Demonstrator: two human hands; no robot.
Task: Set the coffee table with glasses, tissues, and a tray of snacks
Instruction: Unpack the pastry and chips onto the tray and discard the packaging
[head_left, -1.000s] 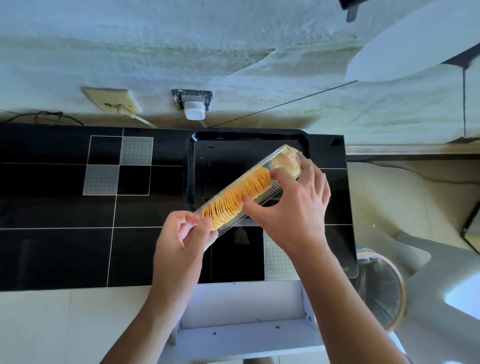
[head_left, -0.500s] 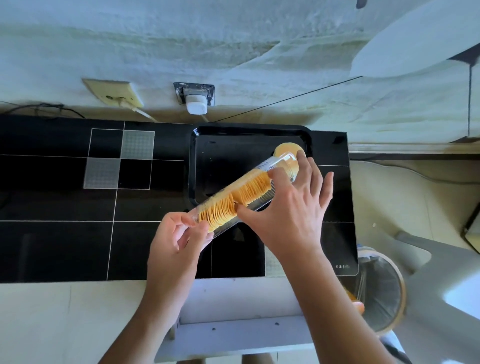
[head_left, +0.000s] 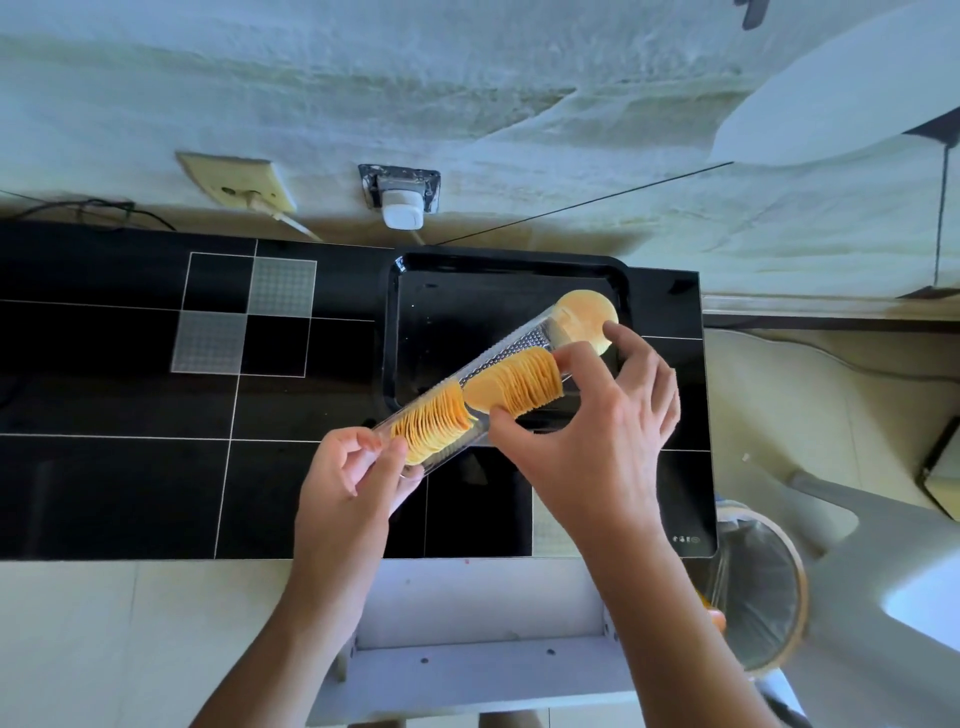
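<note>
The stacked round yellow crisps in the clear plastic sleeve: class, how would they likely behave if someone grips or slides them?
The stacked round yellow crisps look thin, so probably brittle under a squeeze. The stack has split into two groups, so it likely slides loosely in the clear plastic sleeve. The sleeve looks thin, held at its ends by the left hand and right hand; probably flexible.

This is a room in a home, a living space by its furnishings. A low bench (head_left: 130, 467) with a glossy black glass top, patterned in white lines and grey squares, stands against a rough plastered wall (head_left: 467, 104). Two wall sockets (head_left: 400, 195) with plugs sit at upper centre, a pale tiled floor (head_left: 104, 649) lies below, and a wastebasket (head_left: 763, 582) stands at lower right.
</note>
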